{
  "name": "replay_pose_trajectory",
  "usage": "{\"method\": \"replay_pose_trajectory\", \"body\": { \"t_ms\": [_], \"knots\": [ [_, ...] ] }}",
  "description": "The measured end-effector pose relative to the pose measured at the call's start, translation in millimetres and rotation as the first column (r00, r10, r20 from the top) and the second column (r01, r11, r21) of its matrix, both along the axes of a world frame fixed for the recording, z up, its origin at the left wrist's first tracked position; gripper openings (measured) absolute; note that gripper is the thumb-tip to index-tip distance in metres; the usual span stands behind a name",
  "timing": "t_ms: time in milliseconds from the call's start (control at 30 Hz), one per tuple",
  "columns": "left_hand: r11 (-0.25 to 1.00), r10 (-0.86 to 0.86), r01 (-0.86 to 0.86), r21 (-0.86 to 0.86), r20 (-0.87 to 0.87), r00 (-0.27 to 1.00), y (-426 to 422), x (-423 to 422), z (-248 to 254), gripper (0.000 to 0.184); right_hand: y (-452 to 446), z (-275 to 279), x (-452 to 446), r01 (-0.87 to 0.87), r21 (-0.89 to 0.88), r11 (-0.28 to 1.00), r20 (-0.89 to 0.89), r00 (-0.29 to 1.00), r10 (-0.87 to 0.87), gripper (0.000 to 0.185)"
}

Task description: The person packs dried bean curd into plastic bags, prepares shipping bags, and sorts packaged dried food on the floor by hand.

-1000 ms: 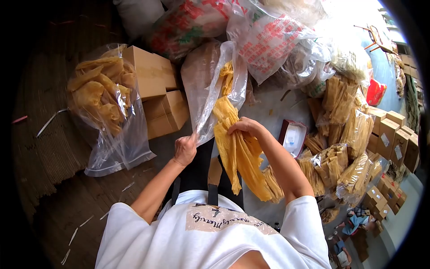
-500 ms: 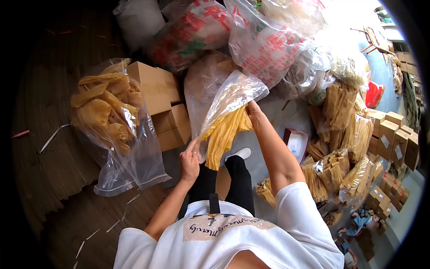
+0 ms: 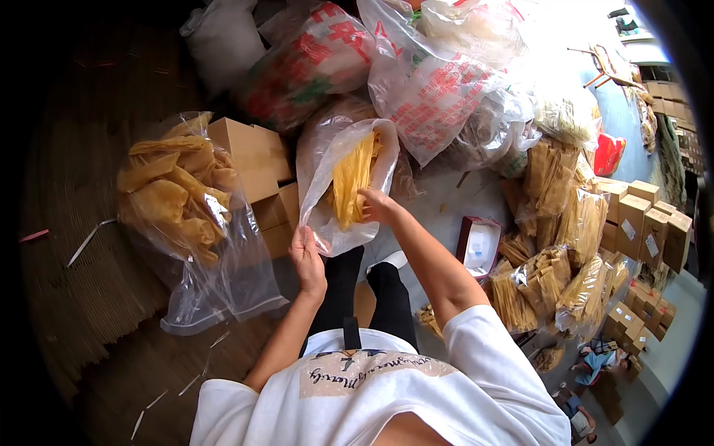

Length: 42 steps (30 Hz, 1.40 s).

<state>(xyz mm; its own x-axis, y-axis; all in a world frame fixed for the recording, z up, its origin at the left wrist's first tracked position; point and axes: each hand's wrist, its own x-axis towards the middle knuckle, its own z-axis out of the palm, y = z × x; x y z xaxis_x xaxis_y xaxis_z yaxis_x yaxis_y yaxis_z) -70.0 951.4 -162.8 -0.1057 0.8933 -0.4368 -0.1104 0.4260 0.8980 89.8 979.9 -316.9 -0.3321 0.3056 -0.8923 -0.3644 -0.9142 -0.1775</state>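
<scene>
My left hand (image 3: 308, 267) is closed on the near left edge of a clear plastic bag (image 3: 316, 182), whose mouth stands open toward me. A bundle of yellow pleated sheets (image 3: 351, 178), which look like dried tofu skin, lies inside the mouth. At the bundle's lower right side, my right hand (image 3: 377, 207) reaches over the bag's rim and grips the sheets. Its fingertips are partly hidden against them. Left of the bag, a second clear bag (image 3: 223, 290) contains crumpled amber sheets (image 3: 167, 186).
Cardboard boxes (image 3: 249, 160) stand between the two bags. Large red-printed sacks (image 3: 446, 97) crowd the far side. To the right are an open dark-red box (image 3: 478, 245) and bagged bundles of tan sheets (image 3: 547, 286). Stacked cartons (image 3: 647, 223) and two seated people (image 3: 595, 364) are farther right.
The yellow bundle has gone from hanging out over the bag's near edge to lying inside its mouth. My right hand has moved from the rim down and left onto the bundle.
</scene>
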Motion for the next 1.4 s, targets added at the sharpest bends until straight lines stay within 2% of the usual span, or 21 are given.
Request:
{"method": "replay_pose_trajectory", "body": {
  "t_ms": [67,133,200,233,267,333,500,567,600,667,700,733,767,800,833,867,1000,1067,1167,1333,1400],
  "knots": [
    [1.0,0.005,-0.005,-0.006,-0.044,0.999,4.1,-1.2,2.3,0.023,-21.3,3.7,-21.0,-0.133,0.194,0.972,0.195,0.976,0.095,0.047],
    [0.999,-0.046,0.047,0.022,-0.047,0.998,4.5,-4.4,-1.1,0.024,-29.2,8.3,-31.2,-0.237,0.261,0.936,0.197,0.962,0.189,0.049],
    [1.0,-0.004,0.004,0.003,-0.053,0.999,4.9,-4.8,-2.3,0.025,-44.3,-23.2,-47.8,-0.51,0.598,0.618,0.53,0.83,0.172,0.052],
    [1.0,-0.021,0.021,0.008,-0.053,0.998,8.2,-2.9,-0.4,0.025,-44.6,-5.0,-44.4,-0.634,0.432,0.642,0.572,0.742,0.349,0.049],
    [1.0,0.012,-0.012,-0.001,-0.02,1.0,11.6,-1.1,1.6,0.025,-40.8,10.9,-36.4,-0.624,0.435,0.649,0.574,0.747,0.334,0.049],
    [0.999,0.037,-0.037,-0.025,0.007,0.999,7.4,-2.4,5.6,0.025,-49.4,36.0,-21.7,-0.983,0.004,0.184,0.756,0.123,0.643,0.05],
    [0.997,0.044,-0.042,-0.068,0.024,0.999,3.2,12.1,-0.1,0.026,-76.2,43.9,25.3,-0.902,-0.216,0.373,0.751,0.09,0.654,0.043],
    [0.999,0.026,-0.025,-0.047,0.03,0.999,7.3,19.6,2.4,0.026,-88.8,49.1,33.2,-0.65,-0.295,0.7,0.942,-0.075,0.328,0.036],
    [0.999,0.026,-0.025,-0.028,0.025,0.999,10.4,23.2,3.0,0.027,-91.9,51.7,34.7,-0.635,-0.299,0.713,0.942,-0.076,0.328,0.036],
    [1.0,0.021,-0.021,-0.002,0.058,0.998,20.1,25.2,0.8,0.026,-96.6,54.9,38.8,-0.236,-0.335,0.912,0.938,0.013,0.347,0.031],
    [0.999,0.043,-0.043,-0.007,0.04,0.998,25.9,23.8,-2.5,0.025,-99.5,64.3,45.7,-0.29,-0.324,0.901,0.884,0.246,0.397,0.026],
    [0.998,0.064,-0.064,-0.013,0.017,0.998,31.5,22.5,-1.6,0.024,-99.4,62.2,48.3,-0.131,-0.134,0.982,0.833,0.523,0.183,0.02],
    [0.995,0.097,-0.098,0.012,0.014,0.995,37.7,21.0,-0.7,0.023,-94.3,58.3,37.2,-0.216,0.092,0.972,0.954,0.3,-0.024,0.017],
    [0.994,0.102,-0.101,0.043,-0.032,0.994,45.6,15.5,-7.1,0.022,-73.9,80.4,30.7,-0.175,0.348,0.921,0.866,0.436,-0.244,0.015],
    [0.992,0.106,-0.104,0.07,-0.028,0.994,51.7,16.4,-6.0,0.022,-47.8,126.1,17.7,-0.252,0.505,0.825,0.841,0.357,-0.406,0.011],
    [0.991,0.105,-0.101,0.089,-0.032,0.994,54.0,16.5,-3.8,0.022,-28.2,150.6,4.5,-0.325,0.536,0.779,0.841,0.291,-0.457,0.015],
    [0.985,-0.055,0.056,0.163,-0.012,0.998,56.9,9.4,-48.0,0.03,-32.0,156.0,-27.6,-0.385,0.794,0.47,0.598,0.636,-0.488,0.021],
    [0.975,-0.124,0.141,0.172,-0.111,0.986,48.4,14.6,-46.3,0.035,-53.6,155.9,-43.8,-0.33,0.876,0.353,0.479,0.503,-0.719,0.033],
    [0.994,-0.092,0.102,0.033,-0.222,0.971,53.9,26.6,-48.8,0.033,-107.2,162.9,-20.0,-0.292,0.765,0.574,0.589,0.678,-0.439,0.037],
    [0.97,-0.139,0.197,0.144,-0.335,0.932,60.3,61.2,-46.1,0.033,-229.1,164.5,-10.1,-0.189,0.521,0.833,0.741,0.584,-0.331,0.034],
    [0.951,-0.157,0.245,0.187,-0.39,0.907,65.9,65.1,-59.6,0.032,-281.1,136.1,-24.5,-0.063,0.405,0.912,0.834,0.435,-0.34,0.03]
  ]
}}
